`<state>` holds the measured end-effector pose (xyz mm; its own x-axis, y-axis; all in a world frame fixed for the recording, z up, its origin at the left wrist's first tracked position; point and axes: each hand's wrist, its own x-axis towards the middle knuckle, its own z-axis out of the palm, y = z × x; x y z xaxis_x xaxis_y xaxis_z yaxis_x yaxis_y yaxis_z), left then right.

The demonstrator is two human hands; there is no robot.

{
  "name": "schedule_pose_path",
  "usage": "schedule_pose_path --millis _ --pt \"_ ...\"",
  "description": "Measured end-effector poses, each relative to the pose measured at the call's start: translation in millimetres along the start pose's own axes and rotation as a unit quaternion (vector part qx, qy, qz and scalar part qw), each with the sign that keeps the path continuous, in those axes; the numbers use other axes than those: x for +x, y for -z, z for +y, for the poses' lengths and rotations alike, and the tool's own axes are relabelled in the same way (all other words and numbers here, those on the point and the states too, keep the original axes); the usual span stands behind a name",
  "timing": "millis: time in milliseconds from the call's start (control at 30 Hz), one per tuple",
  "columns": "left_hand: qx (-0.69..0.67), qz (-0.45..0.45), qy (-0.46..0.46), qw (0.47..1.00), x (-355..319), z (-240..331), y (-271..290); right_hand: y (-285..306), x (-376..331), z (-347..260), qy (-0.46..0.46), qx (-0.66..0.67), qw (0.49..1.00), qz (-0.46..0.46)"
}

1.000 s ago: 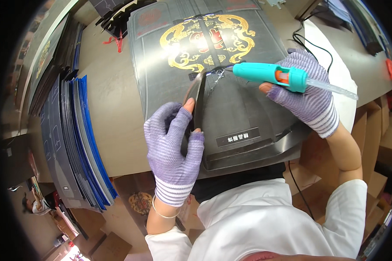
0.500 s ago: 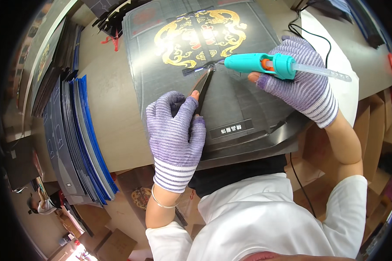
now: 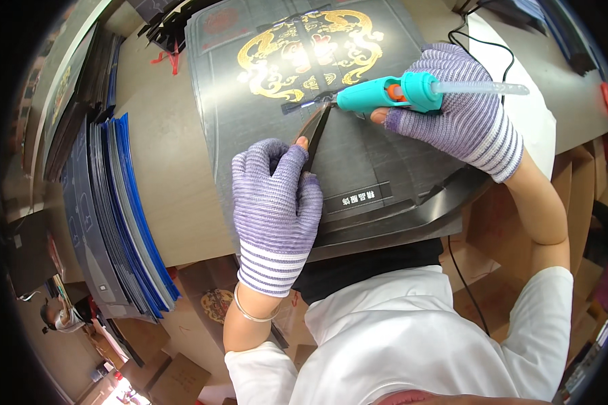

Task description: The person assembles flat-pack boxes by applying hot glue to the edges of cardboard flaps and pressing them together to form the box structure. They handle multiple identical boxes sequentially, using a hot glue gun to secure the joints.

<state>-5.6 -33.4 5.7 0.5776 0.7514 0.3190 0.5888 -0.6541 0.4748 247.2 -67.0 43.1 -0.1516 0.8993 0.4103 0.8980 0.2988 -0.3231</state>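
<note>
Both my hands wear purple-and-white striped knit gloves with bare fingertips. My left hand [image 3: 273,196] is closed round dark tweezers [image 3: 320,135], whose tips meet at a small dark strip [image 3: 300,106] on a dark garment cover [image 3: 378,158]. My right hand [image 3: 459,111] grips a teal glue gun [image 3: 368,96] with an orange inner part and a clear glue stick out of its back. The gun's nozzle is right by the tweezer tips; whether they touch I cannot tell. Gold dragon designs [image 3: 270,64] and red-and-white figures decorate the cover beyond the strip.
Stacked dark and blue covers [image 3: 125,216] stand along the table's left side. A black cable [image 3: 503,50] runs over a white sheet [image 3: 540,118] at the right. Cardboard boxes [image 3: 503,270] are below the table edge. A person [image 3: 64,317] is far off at lower left.
My right hand has moved a little left and up with the glue gun, bringing its nozzle closer to the tweezer tips. My left hand has hardly shifted and still holds the tweezers.
</note>
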Motion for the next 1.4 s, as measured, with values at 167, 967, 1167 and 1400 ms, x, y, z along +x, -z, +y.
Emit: schedule_pose_path --millis 167,967,1167,1400 --pt "-0.010 0.002 0.012 1.000 -1.7 -1.9 -0.7 4.4 -1.9 1.1 0.011 -0.022 1.000 -0.003" --pt "-0.025 0.016 0.006 1.000 -2.9 -2.5 -2.9 15.6 -9.6 12.0 0.036 -0.042 0.997 -0.050" --pt "-0.022 0.015 0.014 1.000 -2.3 -2.6 -2.8 0.2 3.1 8.9 0.035 -0.048 0.998 -0.009" --pt "-0.025 0.018 0.012 0.999 -3.4 -3.2 -3.4 9.9 -5.2 7.5 0.038 -0.094 0.994 -0.033"
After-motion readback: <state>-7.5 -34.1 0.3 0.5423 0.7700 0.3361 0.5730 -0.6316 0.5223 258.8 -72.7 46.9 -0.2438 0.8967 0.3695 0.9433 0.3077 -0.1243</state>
